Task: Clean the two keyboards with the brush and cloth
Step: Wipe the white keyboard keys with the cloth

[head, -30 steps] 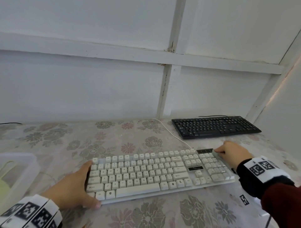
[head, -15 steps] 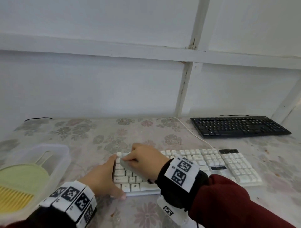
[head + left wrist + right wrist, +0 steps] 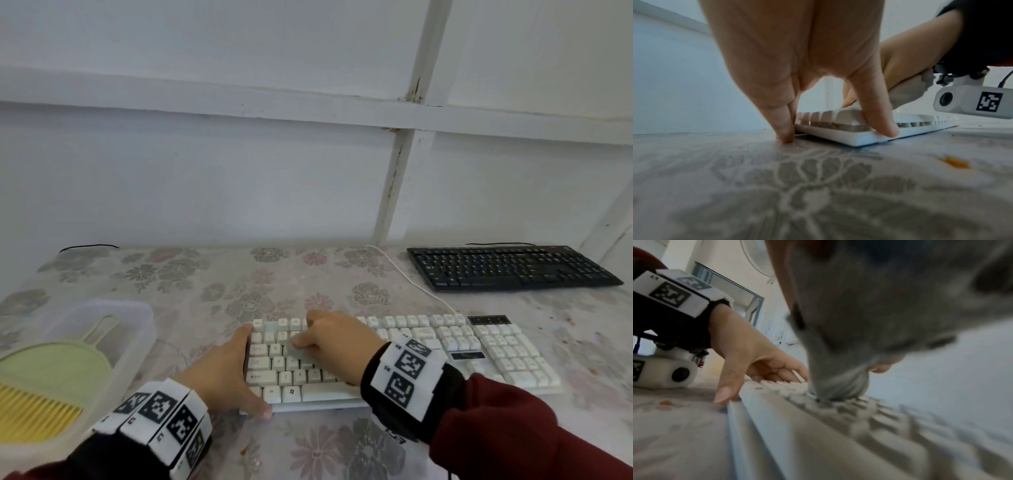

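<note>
A white keyboard [image 3: 445, 346] lies across the table in front of me. My left hand [image 3: 229, 368] braces its left end, with straight fingers along the side and the thumb on the front edge [image 3: 879, 123]. My right hand [image 3: 339, 339] grips a grey cloth [image 3: 294, 351] and presses it on the upper-left keys; in the right wrist view the cloth [image 3: 879, 305] fills the top and touches the keys [image 3: 838, 395]. A black keyboard [image 3: 507, 270] sits at the back right. The green brush [image 3: 44, 377] with yellow bristles lies in a clear tub at the left.
The clear plastic tub [image 3: 137, 308] stands at the table's left front. A white cable [image 3: 411, 284] runs from the white keyboard toward the wall. The flowered tablecloth [image 3: 205, 284] carries small crumbs [image 3: 953, 162]. A white wall closes off the back.
My right hand with the cloth has swept from the white keyboard's right end to its upper-left keys. The left hand has stayed at the left end. My view has turned left.
</note>
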Demonstrator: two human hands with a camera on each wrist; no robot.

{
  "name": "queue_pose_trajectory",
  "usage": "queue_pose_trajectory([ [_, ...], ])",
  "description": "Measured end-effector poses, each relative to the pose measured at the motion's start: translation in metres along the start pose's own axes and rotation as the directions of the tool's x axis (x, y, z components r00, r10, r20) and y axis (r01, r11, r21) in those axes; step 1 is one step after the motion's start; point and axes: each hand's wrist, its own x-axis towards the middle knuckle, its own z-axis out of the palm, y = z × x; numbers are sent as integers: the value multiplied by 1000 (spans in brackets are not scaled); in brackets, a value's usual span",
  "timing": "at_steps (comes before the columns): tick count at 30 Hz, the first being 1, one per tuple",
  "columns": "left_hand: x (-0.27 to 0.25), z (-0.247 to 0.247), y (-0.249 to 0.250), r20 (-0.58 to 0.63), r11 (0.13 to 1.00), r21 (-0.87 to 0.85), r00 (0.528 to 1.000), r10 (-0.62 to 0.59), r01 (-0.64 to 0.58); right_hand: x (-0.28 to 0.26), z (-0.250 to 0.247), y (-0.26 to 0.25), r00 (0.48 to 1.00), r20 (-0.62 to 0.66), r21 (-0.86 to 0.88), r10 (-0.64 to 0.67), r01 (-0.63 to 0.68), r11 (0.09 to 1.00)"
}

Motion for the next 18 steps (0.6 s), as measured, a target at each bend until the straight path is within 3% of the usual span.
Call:
queue_pose_trajectory([
  [12, 2, 3, -5, -13, 999, -39, 1000, 13, -14, -34, -23, 45, 977, 43, 43, 208, -209, 977],
  [14, 2, 3, -5, -15, 999, -40, 1000, 13, -13, -27, -27, 33, 982, 15, 80, 186, -187, 979],
  [18, 3, 2, -4, -20, 1000, -26, 1000, 8, -9, 3, -22, -16, 999, -24, 188, 27, -22, 982],
])
